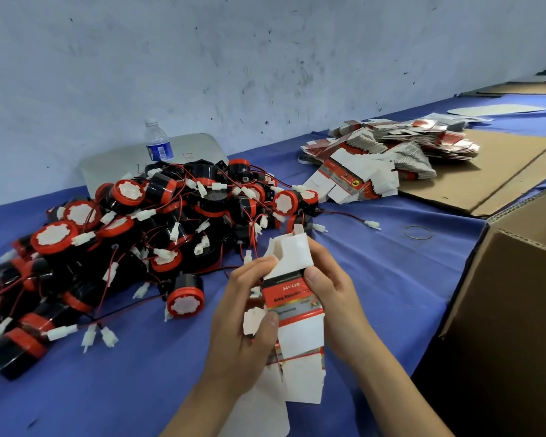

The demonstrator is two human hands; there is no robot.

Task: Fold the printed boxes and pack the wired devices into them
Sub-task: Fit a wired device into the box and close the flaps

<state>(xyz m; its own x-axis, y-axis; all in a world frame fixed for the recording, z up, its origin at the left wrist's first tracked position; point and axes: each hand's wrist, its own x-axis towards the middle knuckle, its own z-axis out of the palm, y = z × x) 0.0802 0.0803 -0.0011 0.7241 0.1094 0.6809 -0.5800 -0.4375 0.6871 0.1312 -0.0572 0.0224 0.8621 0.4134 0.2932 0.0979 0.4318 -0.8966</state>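
Head view: both hands hold a flat white card box blank with a red printed band upright over the blue cloth-covered table, its long axis running away from the person, top flaps far, bottom flaps near. The left hand grips the blank's left edge, thumb curled over the printed face, fingers behind; the right hand clamps the right edge, thumb on the face just above the red band. A few more blanks seem to sit beneath the top one in the same grip; how many I cannot tell. The card looks thin, matte, creased at its folds, and likely to spring open under sideways squeezing.

Left of the blank, near the left hand, lies the tangled heap of round black plastic devices with red caps, thin red and black wires and white plugs, smooth and hard. Beyond the blank, far right, sits the fanned stack of unfolded printed blanks on brown corrugated cardboard. Right of the blank stands an open brown carton
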